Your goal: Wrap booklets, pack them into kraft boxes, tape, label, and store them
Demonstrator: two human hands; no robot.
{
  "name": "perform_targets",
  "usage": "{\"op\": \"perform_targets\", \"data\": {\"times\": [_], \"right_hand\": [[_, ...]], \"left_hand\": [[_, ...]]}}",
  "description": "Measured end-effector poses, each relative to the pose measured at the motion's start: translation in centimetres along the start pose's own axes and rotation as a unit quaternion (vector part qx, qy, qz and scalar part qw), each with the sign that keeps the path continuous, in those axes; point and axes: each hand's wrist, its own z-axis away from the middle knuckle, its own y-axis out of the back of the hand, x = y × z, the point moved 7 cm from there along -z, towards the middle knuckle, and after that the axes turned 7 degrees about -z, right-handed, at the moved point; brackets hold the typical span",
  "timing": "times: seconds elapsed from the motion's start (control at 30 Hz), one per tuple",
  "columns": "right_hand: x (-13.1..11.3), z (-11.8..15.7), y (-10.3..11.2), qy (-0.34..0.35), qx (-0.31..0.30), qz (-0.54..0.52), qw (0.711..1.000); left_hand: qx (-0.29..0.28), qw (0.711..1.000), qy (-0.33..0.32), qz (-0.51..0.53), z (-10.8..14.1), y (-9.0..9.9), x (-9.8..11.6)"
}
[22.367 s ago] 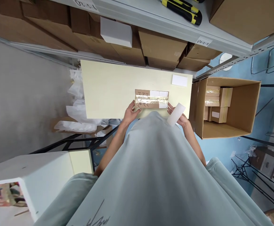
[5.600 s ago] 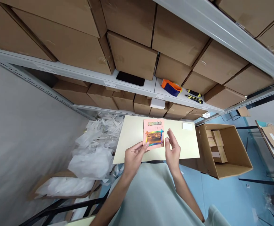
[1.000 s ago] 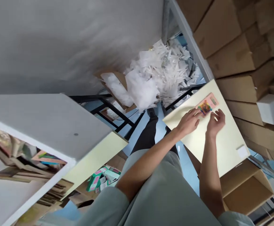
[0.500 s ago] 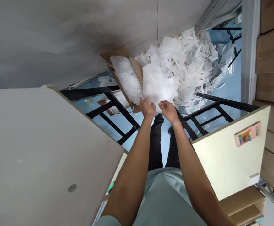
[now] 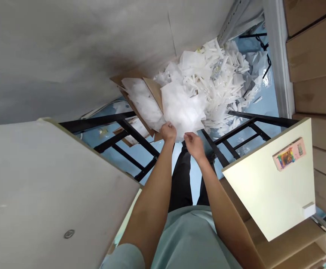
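A thin white translucent sheet (image 5: 182, 108) spreads out just beyond my hands, in front of a large heap of white scraps (image 5: 221, 74). My left hand (image 5: 168, 132) is closed at the sheet's near left corner, its fingers curled on the edge. My right hand (image 5: 194, 145) is closed in a pinch at the near edge of the sheet, a little to the right; the fingertips are small, but they meet the sheet's edge. Left of the sheet stands an open cardboard box (image 5: 154, 91) filled with similar white sheets (image 5: 143, 99).
A large pale tabletop (image 5: 53, 186) fills the left. On the right, a cream board (image 5: 275, 179) bears a pink box (image 5: 289, 154). Black metal frames (image 5: 137, 138) stand below both. Cardboard boxes (image 5: 314, 56) are stacked at the far right.
My left hand has closed at the sheet's edge and my right fingers have pinched together. The camera view has shifted and tilted slightly, with the heap now further left.
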Motion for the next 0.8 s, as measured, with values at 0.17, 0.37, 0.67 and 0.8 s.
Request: {"op": "perform_targets", "data": {"times": [0.17,0.37,0.67,0.8], "right_hand": [[0.9,2.3,0.4,-0.036,0.016,-0.047,0.998],[-0.5,6.4,2.0,-0.104,0.013,-0.240,0.965],[-6.2,16.6,12.9,-0.026,-0.064,-0.631,0.773],[-1.7,22.5,23.9,0.088,0.096,-0.566,0.814]], "left_hand": [[0.071,0.993,-0.007,0.096,2.8,2.8,2.3],[0.075,0.921,-0.087,0.373,12.1,10.1,8.8],[-0.015,0.920,-0.162,0.358,30.8,15.9,17.4],[-0.039,0.904,-0.214,0.368,38.2,12.1,18.1]]}}
